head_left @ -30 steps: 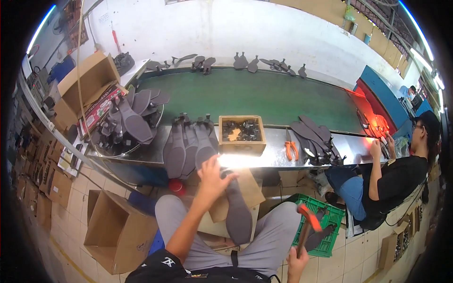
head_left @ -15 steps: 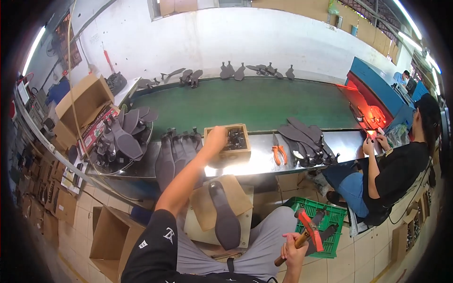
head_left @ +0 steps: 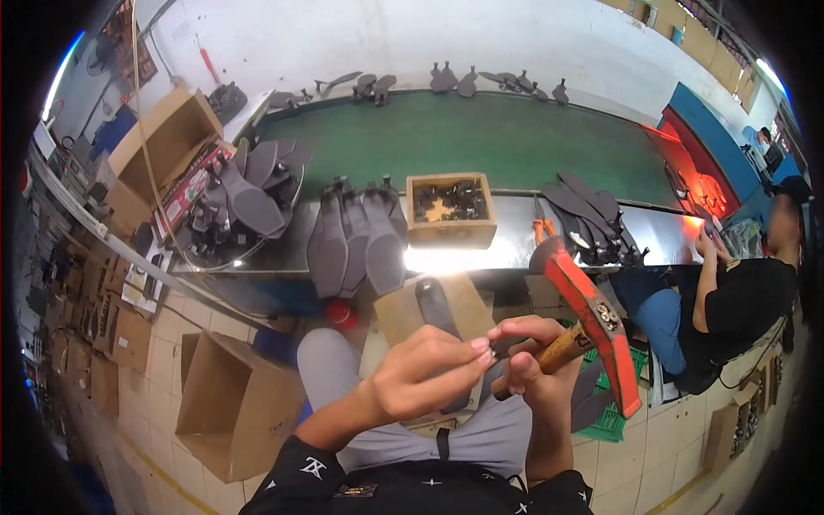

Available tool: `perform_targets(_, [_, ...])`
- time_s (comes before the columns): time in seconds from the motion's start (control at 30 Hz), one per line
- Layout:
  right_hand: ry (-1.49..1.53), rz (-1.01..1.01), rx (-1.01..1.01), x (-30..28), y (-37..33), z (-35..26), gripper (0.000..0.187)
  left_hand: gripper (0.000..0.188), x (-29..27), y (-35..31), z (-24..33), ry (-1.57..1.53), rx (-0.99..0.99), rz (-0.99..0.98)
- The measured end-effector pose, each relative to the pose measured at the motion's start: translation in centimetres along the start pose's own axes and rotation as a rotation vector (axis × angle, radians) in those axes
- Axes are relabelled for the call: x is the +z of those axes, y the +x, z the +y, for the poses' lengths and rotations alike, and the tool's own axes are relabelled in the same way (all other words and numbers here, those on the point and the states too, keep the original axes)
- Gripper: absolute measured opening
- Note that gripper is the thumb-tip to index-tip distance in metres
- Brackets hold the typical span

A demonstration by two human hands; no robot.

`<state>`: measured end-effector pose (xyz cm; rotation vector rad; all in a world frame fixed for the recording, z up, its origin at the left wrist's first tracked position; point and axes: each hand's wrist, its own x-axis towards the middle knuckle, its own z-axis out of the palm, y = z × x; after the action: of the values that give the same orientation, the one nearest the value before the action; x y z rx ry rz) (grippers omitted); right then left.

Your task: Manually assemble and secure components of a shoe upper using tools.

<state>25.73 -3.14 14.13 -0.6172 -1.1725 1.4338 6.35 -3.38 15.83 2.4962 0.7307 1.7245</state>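
Note:
My left hand [head_left: 425, 373] is closed in a pinch over my lap; something tiny sits at its fingertips, too small to make out. My right hand [head_left: 545, 378] is wrapped round the wooden handle of a hammer [head_left: 605, 318] with a red head, raised and tilted to the right. The forefinger of that hand reaches over to my left fingertips. Below both hands, a dark shoe sole [head_left: 436, 305] lies on a tan pad [head_left: 396, 307], partly hidden by my hands. Just beyond stands a wooden box [head_left: 451, 233] of small black pieces.
Heeled soles [head_left: 330, 245] lean on the metal bench edge left of the box, others [head_left: 592, 215] at its right. Orange-handled pliers [head_left: 542, 229] lie behind the hammer. Beyond runs a green conveyor belt [head_left: 463, 129]. A cardboard box [head_left: 245, 403] stands lower left; a co-worker [head_left: 738, 300] sits right.
My left hand has come back from the wooden box to meet my right hand over my lap. The hammer has risen from beside my right leg toward the middle. The view has shifted.

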Motion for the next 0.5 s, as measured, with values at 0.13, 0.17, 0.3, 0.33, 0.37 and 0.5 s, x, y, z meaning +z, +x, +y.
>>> perform_targets(0.13, [-0.001, -0.054, -0.045, 1.4, -0.6, 0.2, 0.029, 0.022, -1.1, -0.6, 1.2, -0.102, -0.110, 0.043])
perform_targets(0.17, [-0.033, -0.062, -0.061, 1.4, -0.6, 0.3, 0.030, 0.018, -1.4, -0.7, 1.3, -0.241, -0.304, 0.050])
perform_targets(0.3, [-0.014, -0.031, -0.031, 2.6, -0.7, 0.6, 0.030, 0.006, -0.6, -1.6, 1.7, -0.470, -0.653, 0.142])
perform_targets(0.33, [-0.015, -0.031, -0.025, 2.8, -0.7, 0.8, 0.030, 0.007, -0.3, -2.0, 1.8, -0.519, -0.726, 0.183])
perform_targets(0.37, [-0.045, -0.023, -0.019, 2.9, -0.7, 1.1, 0.030, 0.007, -0.1, -2.2, 2.0, -0.519, -0.731, 0.185])
perform_targets(0.5, [-0.059, -0.021, 0.014, 2.5, -0.2, 1.6, 0.027, 0.009, 0.6, -3.2, 1.4, -0.520, -0.791, 0.200])
